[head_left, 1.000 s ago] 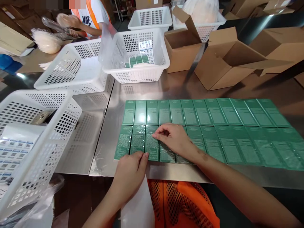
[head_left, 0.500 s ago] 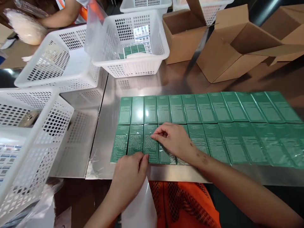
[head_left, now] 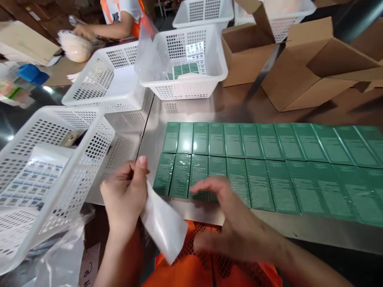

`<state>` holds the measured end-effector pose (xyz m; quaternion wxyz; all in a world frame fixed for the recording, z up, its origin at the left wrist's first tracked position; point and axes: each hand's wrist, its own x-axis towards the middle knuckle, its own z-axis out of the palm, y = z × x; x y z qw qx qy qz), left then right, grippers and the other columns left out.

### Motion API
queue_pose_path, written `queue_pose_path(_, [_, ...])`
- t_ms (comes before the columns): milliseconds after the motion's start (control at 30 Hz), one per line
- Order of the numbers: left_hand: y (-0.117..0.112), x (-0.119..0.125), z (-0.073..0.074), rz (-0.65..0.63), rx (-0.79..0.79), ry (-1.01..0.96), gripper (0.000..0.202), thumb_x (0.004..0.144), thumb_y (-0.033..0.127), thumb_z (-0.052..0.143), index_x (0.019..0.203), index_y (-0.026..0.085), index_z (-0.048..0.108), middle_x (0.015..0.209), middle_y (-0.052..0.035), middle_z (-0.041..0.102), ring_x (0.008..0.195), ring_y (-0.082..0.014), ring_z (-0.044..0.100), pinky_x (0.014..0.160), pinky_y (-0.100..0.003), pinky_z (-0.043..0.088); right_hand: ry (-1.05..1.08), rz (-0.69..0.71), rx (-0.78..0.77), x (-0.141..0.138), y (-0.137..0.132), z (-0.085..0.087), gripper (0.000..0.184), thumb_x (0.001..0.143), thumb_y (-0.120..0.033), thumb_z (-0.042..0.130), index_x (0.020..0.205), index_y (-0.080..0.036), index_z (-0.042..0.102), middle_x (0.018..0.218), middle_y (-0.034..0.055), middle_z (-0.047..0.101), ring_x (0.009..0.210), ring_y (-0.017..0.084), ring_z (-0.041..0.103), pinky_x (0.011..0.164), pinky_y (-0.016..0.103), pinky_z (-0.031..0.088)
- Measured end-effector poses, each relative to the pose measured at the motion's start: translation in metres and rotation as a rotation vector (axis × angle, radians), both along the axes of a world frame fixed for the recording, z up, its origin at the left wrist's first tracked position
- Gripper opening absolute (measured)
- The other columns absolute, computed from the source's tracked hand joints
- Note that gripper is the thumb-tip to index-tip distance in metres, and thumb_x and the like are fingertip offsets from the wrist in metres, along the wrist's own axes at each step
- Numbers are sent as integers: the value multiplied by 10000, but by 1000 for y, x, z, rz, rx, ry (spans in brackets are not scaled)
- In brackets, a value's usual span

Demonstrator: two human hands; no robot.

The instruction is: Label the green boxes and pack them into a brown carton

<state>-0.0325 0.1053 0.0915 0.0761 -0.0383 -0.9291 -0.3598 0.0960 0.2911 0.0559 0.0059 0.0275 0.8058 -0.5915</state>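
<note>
I find my left hand [head_left: 124, 195] pinched shut on the top of a white strip [head_left: 164, 227] hanging just near-left of the green boxes [head_left: 257, 163], right hand [head_left: 236, 227] open and empty at their near row; in my judgement, a firm fingertip pinch avoids creasing it.

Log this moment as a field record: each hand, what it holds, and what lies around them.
left hand: pinches a white sheet by its top end
right hand: open, blurred, over the near edge of the steel table, holding nothing
green boxes: two rows lying flat on the table
near basket: white, at left, label sheets inside
far basket: white, a few green boxes and a label sheet inside
cardboard boxes: open, behind the rows
co-worker's hand: far left, on a bagged item
</note>
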Motion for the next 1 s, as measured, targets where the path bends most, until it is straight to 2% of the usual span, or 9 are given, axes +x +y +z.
queue_pose_path(67, [8,-10,5,62,64,123,443,890,564,547,662,197,641,565,17,582,575,-152,523,589,-274,357,4,74,12,14,-28,-8,997,554,-617,859,1359,-238,409,1163,142,623,974,309,648,706,384,573])
queue_pose_path(167, [21,-23,6,115,263,139,448,890,582,525,705,192,646,537,18,559,528,-144,500,558,-272,353,219,-41,-20,17,-61,-32,771,821,-367,742,1435,-291,282,1116,105,656,942,258,677,778,392,582])
queue_pose_path(267, [18,-29,4,64,762,-198,481,830,661,504,893,202,635,517,16,566,450,-152,493,471,-264,363,486,-199,-48,5,-64,-42,763,910,-84,513,1491,-385,121,980,25,663,796,169,670,752,343,576])
queue_pose_path(367, [-1,-27,-1,-34,1046,-495,615,658,677,672,1055,212,600,657,-22,656,535,-182,589,455,-261,427,498,-266,-27,-2,-44,-33,790,911,-81,506,1514,-415,121,911,-2,615,748,153,621,716,327,559])
queue_pose_path(467, [-23,-16,-12,-127,988,-640,772,543,501,859,1210,269,546,773,-28,695,569,-182,623,462,-255,479,404,-215,64,-1,-26,-17,657,935,-117,476,1491,-409,283,884,4,581,738,153,582,669,311,527])
queue_pose_path(633, [-44,11,-22,-248,803,-534,950,644,204,847,1450,379,375,755,5,705,669,-189,671,612,-286,581,243,-146,61,3,-17,-5,530,873,-157,556,1383,-297,519,889,22,608,731,152,582,660,306,527])
queue_pose_path(733, [-51,16,-16,-306,690,-486,943,657,194,843,1463,388,392,763,6,710,694,-177,672,626,-260,582,206,-191,-17,4,-16,-3,460,873,-219,618,1327,-284,585,880,20,636,714,148,590,667,310,539])
queue_pose_path(867, [-58,9,-4,-350,546,-550,780,685,284,829,1402,300,522,567,37,615,550,-151,605,558,-248,556,183,-237,-43,6,-11,1,377,878,-228,645,1245,-318,653,857,6,663,694,144,595,667,309,545])
queue_pose_path(1000, [-54,6,3,-368,415,-542,439,698,386,815,1101,247,710,645,1,662,640,-160,631,596,-238,532,153,-304,6,8,-10,4,336,859,-229,674,1184,-313,692,819,10,664,717,161,611,647,310,543])
